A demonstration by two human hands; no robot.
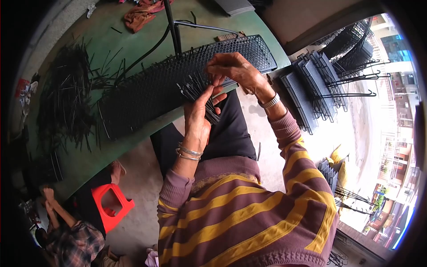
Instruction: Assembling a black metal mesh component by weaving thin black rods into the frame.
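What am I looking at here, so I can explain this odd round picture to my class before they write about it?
There is no machine: these are a person's own bare hands, seen from a wide camera worn on the head and looking down, so straight edges bend near the rim. The left hand holds a bundle of thin black strips. The right hand is raised by the bundle's upper end; whether its fingers pinch a strip is hard to tell. On the green table lie a long, black perforated panel, a loose pile of black strips and a reddish cloth. Another person is at lower left.
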